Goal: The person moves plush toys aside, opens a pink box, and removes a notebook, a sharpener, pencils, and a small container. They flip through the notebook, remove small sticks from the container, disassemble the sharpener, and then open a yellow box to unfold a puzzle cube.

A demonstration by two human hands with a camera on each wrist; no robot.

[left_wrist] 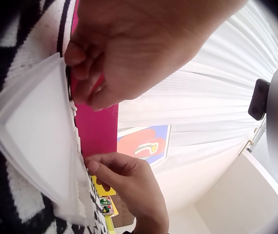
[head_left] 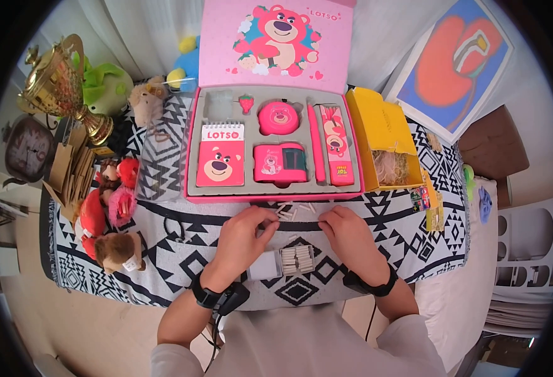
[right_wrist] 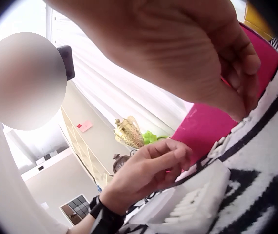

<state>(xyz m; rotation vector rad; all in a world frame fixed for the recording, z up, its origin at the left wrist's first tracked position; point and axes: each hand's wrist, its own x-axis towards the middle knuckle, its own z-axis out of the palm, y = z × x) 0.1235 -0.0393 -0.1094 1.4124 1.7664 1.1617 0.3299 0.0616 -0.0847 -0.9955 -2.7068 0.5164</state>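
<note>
Several small white sticks [head_left: 287, 212] lie scattered on the patterned cloth, in front of the pink gift box [head_left: 273, 198]. My left hand [head_left: 245, 234] is at their left, fingers loosely bent and thumb apart, holding nothing visible. At their right, my right hand [head_left: 350, 242] brings thumb and fingertips together at a small white stick [right_wrist: 246, 120], pinching at its end. Between my wrists sits a clear plastic case [head_left: 298, 259] packed with more white sticks in rows. Its translucent lid [head_left: 264, 266] lies to the left, seen large in the left wrist view.
The pink box stands with its lid [head_left: 275, 44] raised, holding a notepad [head_left: 221, 154], a sharpener [head_left: 280, 162] and other stationery. Plush toys [head_left: 118, 251] and a gold trophy [head_left: 69, 88] are at the left. A yellow box [head_left: 383, 138] and framed picture [head_left: 449, 60] stand at the right.
</note>
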